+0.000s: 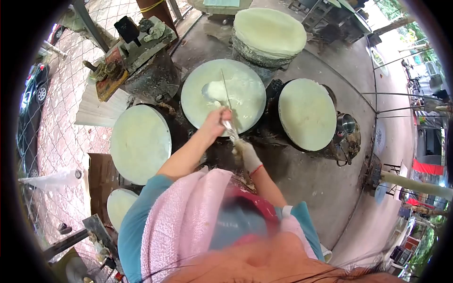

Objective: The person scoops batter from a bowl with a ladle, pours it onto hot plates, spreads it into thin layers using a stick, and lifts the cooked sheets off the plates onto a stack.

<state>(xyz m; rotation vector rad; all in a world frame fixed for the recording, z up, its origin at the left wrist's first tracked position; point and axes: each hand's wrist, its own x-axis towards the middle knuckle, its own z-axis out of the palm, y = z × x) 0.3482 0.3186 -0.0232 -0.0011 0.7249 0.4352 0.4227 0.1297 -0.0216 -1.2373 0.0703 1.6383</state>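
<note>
One thin stick (225, 89), clasped in my left hand (217, 121) and gloved right hand (246, 157), pointed lengthwise away from them over the pale round disc (194, 85) just ahead, left hand nearer.

Centre disc (193, 94): lay before the left hand (217, 121) and right hand (246, 154), under a rod (226, 89).
Back disc (270, 30): sat behind it, slightly right.
Left disc (140, 144): stood left, nearer the person.
Right disc (307, 114): stood right, with a cup (347, 123) beyond.
Carton (101, 184): was left of the small disc (120, 207).
Fence (56, 108): ran far left.
</note>
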